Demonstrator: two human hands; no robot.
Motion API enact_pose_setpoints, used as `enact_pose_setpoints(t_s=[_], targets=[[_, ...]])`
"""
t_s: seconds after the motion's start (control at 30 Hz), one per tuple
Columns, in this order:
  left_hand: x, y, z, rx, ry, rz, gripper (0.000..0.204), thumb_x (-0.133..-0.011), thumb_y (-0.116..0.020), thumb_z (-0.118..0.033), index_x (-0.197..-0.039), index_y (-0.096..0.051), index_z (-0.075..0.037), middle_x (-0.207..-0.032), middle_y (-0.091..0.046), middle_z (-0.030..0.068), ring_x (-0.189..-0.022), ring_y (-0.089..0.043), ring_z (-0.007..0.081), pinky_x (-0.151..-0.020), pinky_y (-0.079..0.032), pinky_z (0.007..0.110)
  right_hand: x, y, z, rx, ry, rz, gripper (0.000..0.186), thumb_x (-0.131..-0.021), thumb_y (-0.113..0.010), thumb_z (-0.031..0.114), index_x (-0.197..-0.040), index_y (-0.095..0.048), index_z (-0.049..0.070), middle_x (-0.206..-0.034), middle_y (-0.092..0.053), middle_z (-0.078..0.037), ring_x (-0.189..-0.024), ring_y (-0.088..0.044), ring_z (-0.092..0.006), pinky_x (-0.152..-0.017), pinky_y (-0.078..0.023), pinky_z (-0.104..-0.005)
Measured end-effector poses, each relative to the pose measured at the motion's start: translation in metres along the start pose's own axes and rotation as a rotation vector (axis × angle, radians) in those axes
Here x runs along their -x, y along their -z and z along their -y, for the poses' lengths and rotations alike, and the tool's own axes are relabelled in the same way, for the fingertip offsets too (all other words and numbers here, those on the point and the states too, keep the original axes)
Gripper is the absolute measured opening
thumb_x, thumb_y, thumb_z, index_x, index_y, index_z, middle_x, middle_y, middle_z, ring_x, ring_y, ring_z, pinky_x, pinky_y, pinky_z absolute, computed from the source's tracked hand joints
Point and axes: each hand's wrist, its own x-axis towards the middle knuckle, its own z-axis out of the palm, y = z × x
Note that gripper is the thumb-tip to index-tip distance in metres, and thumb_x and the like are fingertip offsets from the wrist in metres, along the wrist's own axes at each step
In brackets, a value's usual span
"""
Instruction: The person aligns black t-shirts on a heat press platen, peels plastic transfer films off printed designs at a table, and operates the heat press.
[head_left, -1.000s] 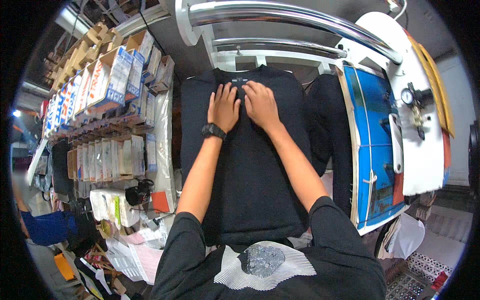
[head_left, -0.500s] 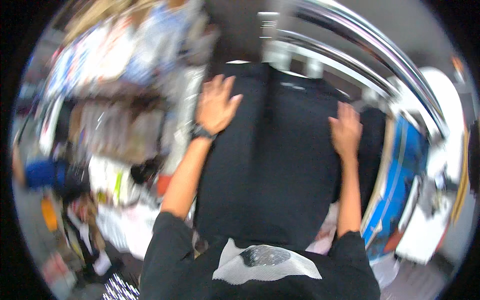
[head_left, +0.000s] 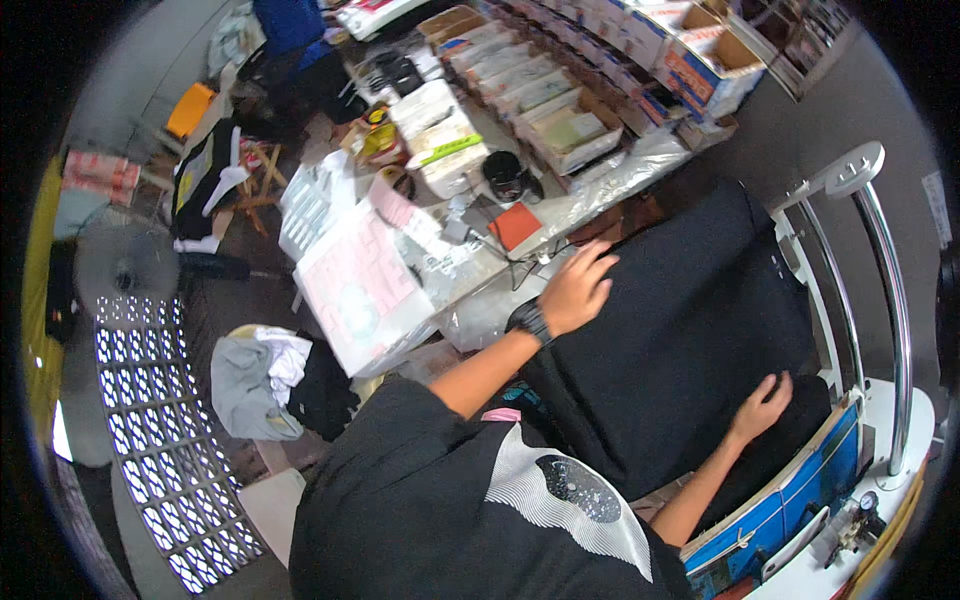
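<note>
A black garment is spread over a flat bed beside chrome rails; it looks like a T-shirt, with a small white mark near its far edge. On its left edge lies my left hand, fingers outstretched, a dark watch on the wrist. Toward the garment's right side, my right hand rests with fingers loosely extended and a little bent. Neither hand has anything gripped. What supports the cloth is hidden beneath it.
White-framed chrome rails and a blue panel border the garment on the right. To the left, a cluttered table carries printed sheets, a black cup and open boxes. Clothes are heaped below, near a fan.
The view has swung left, so the table and floor show more and the garment sits further right. Both hands stay on the garment, the right one now lower along its side.
</note>
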Motion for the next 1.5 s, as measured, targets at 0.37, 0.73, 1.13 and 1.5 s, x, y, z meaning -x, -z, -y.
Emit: enact_pose_setpoints(t_s=[0.37, 0.73, 1.13, 1.5], targets=[[0.190, 0.123, 0.130, -0.067, 0.523, -0.420, 0.010, -0.085, -0.066, -0.008, -0.092, -0.071, -0.002, -0.089, -0.070, 0.0153, -0.082, -0.068, 0.0297, -0.075, -0.053, 0.039, 0.224, 0.043, 0.262, -0.829, 0.286, 0.733, 0.022, -0.086, -0.056, -0.012, -0.102, -0.066, -0.003, -0.094, -0.065, -0.013, -0.078, -0.066, -0.0209, -0.073, -0.052, -0.0302], [0.117, 0.140, 0.284, -0.321, 0.484, -0.149, 0.045, -0.068, -0.086, -0.020, -0.110, -0.075, -0.009, -0.132, -0.060, 0.0137, -0.118, -0.057, 0.0306, -0.099, -0.047, 0.042, 0.205, 0.015, 0.297, -0.611, -0.080, 0.657, 0.016, -0.089, -0.059, -0.006, -0.102, -0.067, -0.002, -0.084, -0.065, -0.012, -0.077, -0.066, -0.0189, -0.070, -0.051, -0.0290], [0.120, 0.251, 0.318, 0.261, 0.541, -0.635, 0.022, -0.095, -0.066, -0.009, -0.114, -0.070, 0.001, -0.098, -0.072, 0.0053, -0.086, -0.065, 0.0131, -0.080, -0.051, 0.027, 0.139, -0.043, 0.394, -0.560, -0.022, 0.796, 0.016, -0.092, -0.058, -0.003, -0.104, -0.068, 0.000, -0.084, -0.067, -0.011, -0.074, -0.066, -0.0169, -0.068, -0.051, -0.0284], [-0.006, 0.229, -0.035, 0.549, -0.248, 0.451, 0.028, -0.089, -0.063, 0.006, -0.115, -0.071, -0.003, -0.101, -0.066, 0.0119, -0.073, -0.060, 0.0129, -0.066, -0.051, 0.026, 0.095, -0.007, 0.375, -0.722, 0.270, 0.751, 0.066, -0.074, -0.084, 0.037, -0.131, -0.061, 0.013, -0.150, -0.041, -0.019, -0.140, -0.037, -0.0371, -0.114, -0.031, -0.0437]])
